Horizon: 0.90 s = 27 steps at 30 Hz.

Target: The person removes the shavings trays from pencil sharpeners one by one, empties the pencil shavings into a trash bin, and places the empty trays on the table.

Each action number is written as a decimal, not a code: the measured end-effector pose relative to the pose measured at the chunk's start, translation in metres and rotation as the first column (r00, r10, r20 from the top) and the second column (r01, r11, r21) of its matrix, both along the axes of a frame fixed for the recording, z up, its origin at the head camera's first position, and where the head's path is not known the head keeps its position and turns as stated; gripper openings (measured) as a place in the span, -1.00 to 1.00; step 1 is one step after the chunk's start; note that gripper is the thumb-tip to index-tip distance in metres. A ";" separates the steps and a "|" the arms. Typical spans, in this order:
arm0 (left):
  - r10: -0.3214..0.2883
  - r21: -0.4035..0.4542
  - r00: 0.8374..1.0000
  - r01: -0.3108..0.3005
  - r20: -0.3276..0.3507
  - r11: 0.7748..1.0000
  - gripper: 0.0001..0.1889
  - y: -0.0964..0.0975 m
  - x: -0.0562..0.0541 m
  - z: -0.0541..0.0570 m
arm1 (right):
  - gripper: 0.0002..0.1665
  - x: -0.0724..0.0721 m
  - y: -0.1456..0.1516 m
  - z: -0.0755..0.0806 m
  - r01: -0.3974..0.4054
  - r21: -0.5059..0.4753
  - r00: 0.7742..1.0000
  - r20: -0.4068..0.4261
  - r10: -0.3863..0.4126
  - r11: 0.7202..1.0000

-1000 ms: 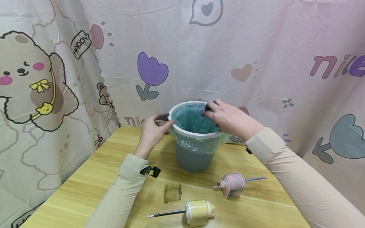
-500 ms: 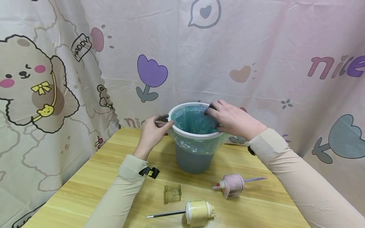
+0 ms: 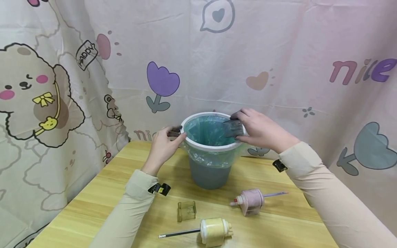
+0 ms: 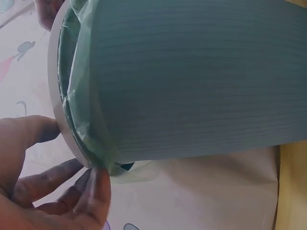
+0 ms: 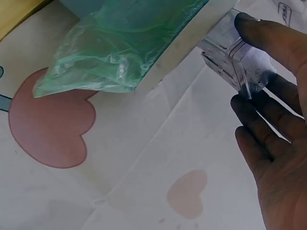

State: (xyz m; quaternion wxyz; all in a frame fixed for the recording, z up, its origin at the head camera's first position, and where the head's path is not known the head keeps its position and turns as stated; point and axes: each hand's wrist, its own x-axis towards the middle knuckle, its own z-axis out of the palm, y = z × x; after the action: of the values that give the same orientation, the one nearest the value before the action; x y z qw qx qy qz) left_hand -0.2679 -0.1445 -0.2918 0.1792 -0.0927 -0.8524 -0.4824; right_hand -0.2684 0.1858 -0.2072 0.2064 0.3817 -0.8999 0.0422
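A grey-blue trash can (image 3: 209,175) with a white rim and a green bag liner (image 3: 212,158) stands upright on the table. At its left, my left hand (image 3: 165,143) grips the rim between thumb and fingers; the left wrist view shows the thumb (image 4: 43,128) against the rim (image 4: 56,96). Over the right side of the opening, my right hand (image 3: 260,129) holds a small clear plastic box (image 5: 247,62), resembling a sharpener's shavings drawer. The thumb (image 5: 273,40) is on one side of it and fingers on the other. Dark smudges cover the fingertips of both hands.
On the table (image 3: 102,193) lie a yellow pencil sharpener (image 3: 214,231) with a black pencil (image 3: 180,233) in it and a pink one (image 3: 252,201) with a purple pencil (image 3: 275,194). Between them and the left arm sits an olive see-through drawer (image 3: 186,210). A printed curtain (image 3: 198,69) hangs behind.
My right hand has shifted slightly to the right and turned, so the clear box shows more plainly at the rim. My left hand keeps its grip.
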 end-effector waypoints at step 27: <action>-0.081 -0.133 0.986 0.061 -0.148 0.989 -0.59 0.032 0.024 0.020 | -0.29 0.032 0.059 -0.009 0.070 -0.330 0.995 0.091 -0.042 0.941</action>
State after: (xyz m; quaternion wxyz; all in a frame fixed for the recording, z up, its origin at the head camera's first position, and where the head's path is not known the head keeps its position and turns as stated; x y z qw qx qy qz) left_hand -0.2437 -0.1122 -0.2719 0.2206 -0.1711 -0.8614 -0.4243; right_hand -0.2360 0.2446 -0.2161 0.2318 0.3135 -0.8982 0.2031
